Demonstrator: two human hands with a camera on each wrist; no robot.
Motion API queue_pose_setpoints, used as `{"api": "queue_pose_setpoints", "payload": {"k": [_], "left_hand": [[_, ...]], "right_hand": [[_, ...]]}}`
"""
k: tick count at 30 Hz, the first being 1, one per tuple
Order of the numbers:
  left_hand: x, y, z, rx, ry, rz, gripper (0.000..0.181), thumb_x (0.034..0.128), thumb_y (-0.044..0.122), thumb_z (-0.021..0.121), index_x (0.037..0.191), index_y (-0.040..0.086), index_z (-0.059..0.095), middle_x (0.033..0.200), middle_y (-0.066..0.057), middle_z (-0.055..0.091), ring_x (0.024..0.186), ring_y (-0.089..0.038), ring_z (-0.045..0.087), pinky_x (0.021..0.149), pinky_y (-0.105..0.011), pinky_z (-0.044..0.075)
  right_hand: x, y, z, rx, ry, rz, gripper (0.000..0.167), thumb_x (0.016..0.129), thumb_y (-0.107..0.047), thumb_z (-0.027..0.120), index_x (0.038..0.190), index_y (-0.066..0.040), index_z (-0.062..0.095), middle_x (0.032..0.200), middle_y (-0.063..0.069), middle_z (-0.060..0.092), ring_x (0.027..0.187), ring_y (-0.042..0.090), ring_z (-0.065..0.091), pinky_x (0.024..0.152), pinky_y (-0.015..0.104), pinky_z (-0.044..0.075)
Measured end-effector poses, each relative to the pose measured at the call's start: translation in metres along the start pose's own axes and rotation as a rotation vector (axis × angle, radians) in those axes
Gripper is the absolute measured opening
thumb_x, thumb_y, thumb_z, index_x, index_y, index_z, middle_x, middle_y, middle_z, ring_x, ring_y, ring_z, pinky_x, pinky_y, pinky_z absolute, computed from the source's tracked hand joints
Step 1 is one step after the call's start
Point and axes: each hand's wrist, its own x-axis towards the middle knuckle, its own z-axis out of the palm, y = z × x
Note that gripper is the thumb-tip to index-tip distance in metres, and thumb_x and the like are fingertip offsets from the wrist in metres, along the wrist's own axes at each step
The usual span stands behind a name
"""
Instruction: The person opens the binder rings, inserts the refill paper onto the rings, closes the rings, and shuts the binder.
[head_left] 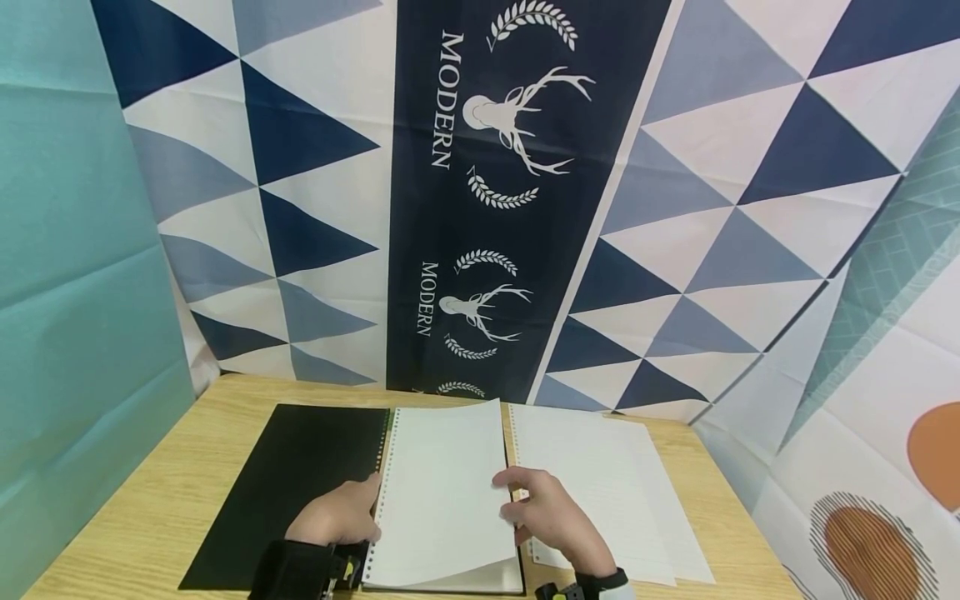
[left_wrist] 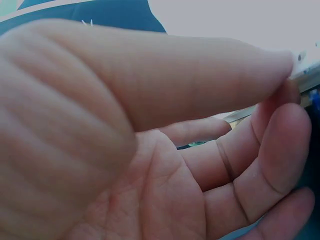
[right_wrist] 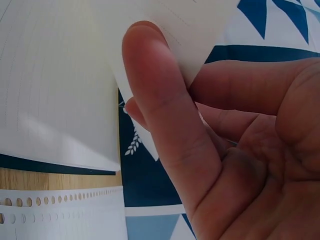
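Note:
A black-covered loose-leaf notebook (head_left: 300,467) lies open on the table, its cover folded out to the left. White punched paper (head_left: 442,492) covers its right side, holes along the left edge. My left hand (head_left: 339,512) pinches that holed edge between thumb and fingers, beside the binding; in the left wrist view the thumb (left_wrist: 200,75) meets the fingers at the paper's edge. With my right hand (head_left: 551,512), I pinch the right edge of the top sheet, which is lifted and curved off the pages below. The right wrist view shows this sheet (right_wrist: 185,30) between the fingers.
Loose punched sheets (head_left: 600,492) overlap on the table to the right of the notebook. Behind the wooden table (head_left: 135,517) hangs a patterned cloth (head_left: 322,167), with a teal cloth (head_left: 82,250) at the left.

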Motion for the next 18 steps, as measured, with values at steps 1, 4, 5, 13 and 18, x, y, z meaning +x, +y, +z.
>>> {"api": "queue_pose_setpoints", "payload": {"k": [1,4,5,13,18], "left_hand": [[0.0,-0.0002,0.0002,-0.002,0.002,0.002,0.068,0.0772,-0.005,0.076,0.138,0.002,0.047,0.102,-0.01,0.065,0.086,-0.027,0.056,0.075,-0.044,0.043],[-0.0001,-0.0007,0.0003,0.002,0.005,0.003,0.072,0.0762,-0.006,0.076,0.141,0.002,0.046,0.103,-0.01,0.065,0.086,-0.027,0.056,0.074,-0.044,0.043],[0.0,-0.0007,0.0002,0.003,0.003,0.0,0.073,0.0762,-0.005,0.077,0.142,0.003,0.045,0.103,-0.01,0.065,0.086,-0.027,0.056,0.074,-0.044,0.042],[-0.0007,-0.0005,-0.0022,0.044,-0.023,-0.033,0.082,0.0783,-0.002,0.078,0.151,0.0,0.039,0.123,-0.02,0.065,0.092,-0.031,0.056,0.078,-0.047,0.043],[-0.0027,-0.0004,-0.0041,0.024,-0.041,-0.034,0.082,0.0784,-0.001,0.079,0.15,0.0,0.039,0.118,-0.018,0.065,0.089,-0.03,0.057,0.076,-0.046,0.043]], "right_hand": [[0.0001,0.0003,0.0,-0.003,-0.001,0.0,0.039,0.086,0.005,0.064,0.124,0.002,0.065,0.125,0.026,0.06,0.072,0.017,0.064,0.056,0.035,0.059],[-0.0002,0.0006,-0.0006,-0.009,-0.002,-0.001,0.039,0.086,0.005,0.063,0.125,0.002,0.065,0.123,0.024,0.06,0.073,0.017,0.064,0.056,0.035,0.059],[-0.0004,0.0006,-0.001,-0.011,-0.002,-0.002,0.039,0.086,0.005,0.063,0.125,0.002,0.065,0.123,0.025,0.06,0.074,0.018,0.064,0.057,0.035,0.059],[-0.0022,0.0009,-0.0025,-0.018,-0.004,-0.018,0.04,0.086,0.005,0.065,0.126,0.002,0.064,0.124,0.027,0.06,0.067,0.019,0.064,0.056,0.037,0.06],[-0.0022,0.001,-0.003,-0.021,-0.013,-0.013,0.04,0.086,0.005,0.064,0.126,0.002,0.064,0.124,0.028,0.059,0.067,0.019,0.064,0.056,0.037,0.06]]}}
